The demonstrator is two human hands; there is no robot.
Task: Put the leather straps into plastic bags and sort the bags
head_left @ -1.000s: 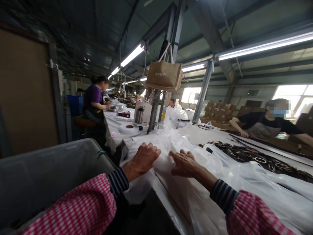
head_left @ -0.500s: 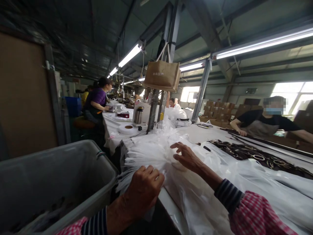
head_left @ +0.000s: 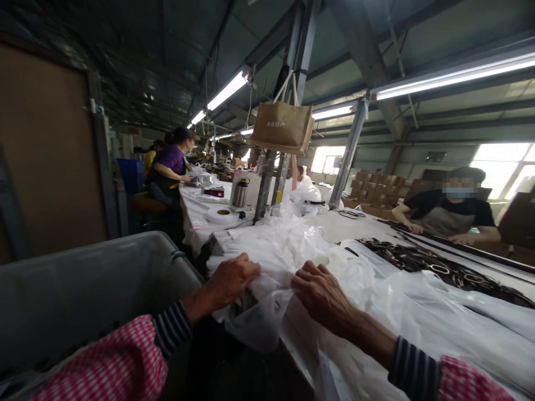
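Lying heaped along the near edge of the tabletop point(head_left: 363, 223), the pile of thin white plastic bags point(head_left: 292, 245) sits directly under both hands, with loose film spilling over the edge between them. The left hand point(head_left: 232, 278) presses on the pile's near-left corner, its grip curled and pinching a fold of film. The right hand point(head_left: 324, 292) rests just beside it, knuckles up and fingers bent down onto the plastic (whether its grip actually pinches the film cannot be told). The bags look translucent, crinkled and layered, their stacked edges showing at the left end. A grey bin point(head_left: 83, 289) stands just left of the tabletop. Dark patterned straps point(head_left: 434, 270) lie farther right, near a co-worker in a black shirt point(head_left: 451, 214).
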